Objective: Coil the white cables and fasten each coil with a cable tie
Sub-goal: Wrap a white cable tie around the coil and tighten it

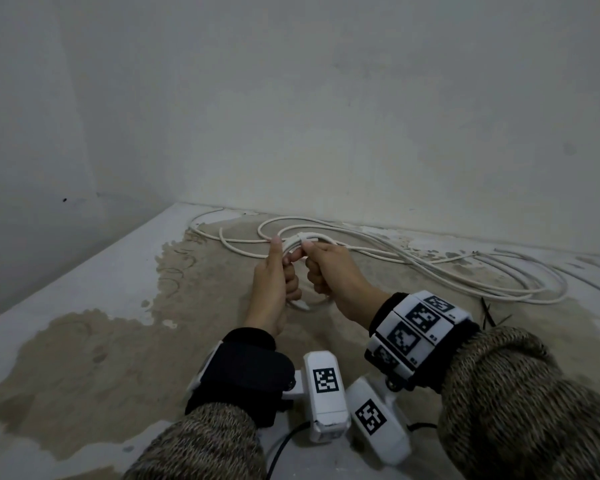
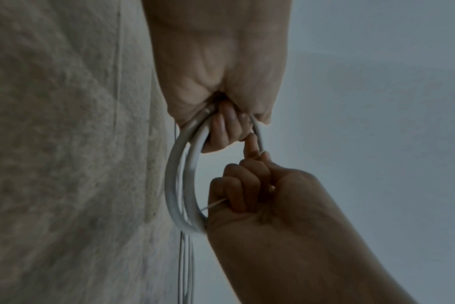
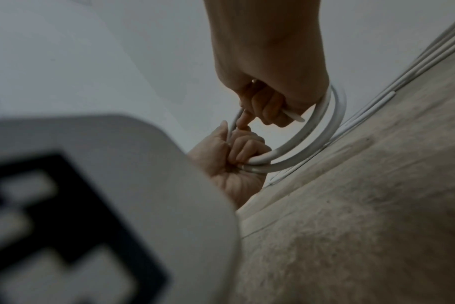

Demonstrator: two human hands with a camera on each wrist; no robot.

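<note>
White cable coil is held up over the counter, left hand gripping at nine o'clock, right hand curled round at three. Loose cable trails toward two o'clock; a snag there could spring the loops apart.

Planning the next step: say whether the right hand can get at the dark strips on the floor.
Likely yes, once freed: the right hand now grips the coil, while the dark strips lie uncovered beside that wrist.
</note>
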